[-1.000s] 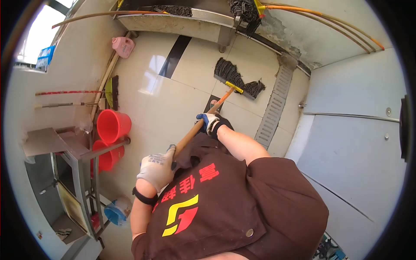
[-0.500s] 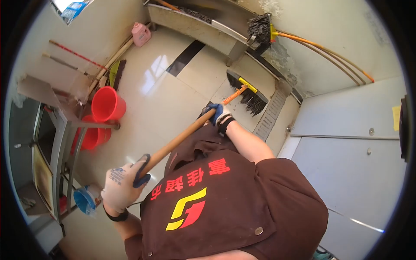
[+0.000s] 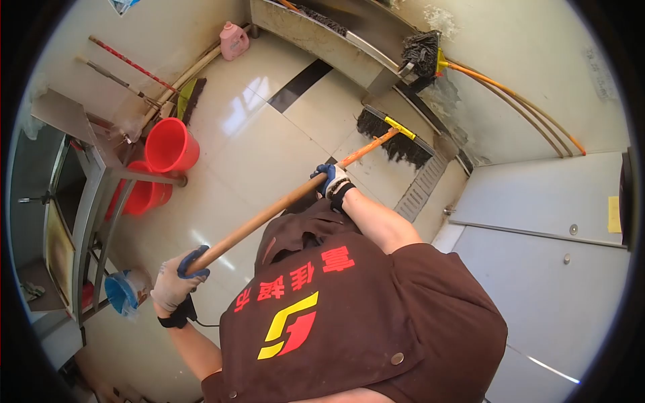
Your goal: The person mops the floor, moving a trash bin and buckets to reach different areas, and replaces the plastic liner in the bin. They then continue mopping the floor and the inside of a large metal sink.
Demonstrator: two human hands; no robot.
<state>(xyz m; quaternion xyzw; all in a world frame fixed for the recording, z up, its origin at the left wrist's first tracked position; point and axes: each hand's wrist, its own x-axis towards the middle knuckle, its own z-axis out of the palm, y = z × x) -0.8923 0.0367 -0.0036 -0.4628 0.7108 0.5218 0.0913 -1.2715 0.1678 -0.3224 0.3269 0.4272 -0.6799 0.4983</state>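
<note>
A long wooden handle [image 3: 259,218] runs from lower left to upper right, ending in a yellow clamp with a dark-bristled mop head [image 3: 396,142] on the tiled floor beside the drain grate [image 3: 422,188]. My left hand [image 3: 176,277], in a white and blue glove, is wrapped round the handle's near end. Farther along, my right hand [image 3: 330,180], gloved likewise, grips the handle near its orange part. The brown apron [image 3: 322,309] covers my front below the handle.
Two red buckets [image 3: 172,146] stand by the metal rack [image 3: 101,195] at left, a blue-lined bucket [image 3: 126,292] below. A pink jug [image 3: 234,40], metal trough [image 3: 322,50], leaning mop [image 3: 422,54] and grey cabinet doors [image 3: 524,282] surround the floor.
The mop head has moved slightly right and shows a different tilt, while my left hand has shifted up. Both hands keep their hold on the handle. The camera view has shifted a little.
</note>
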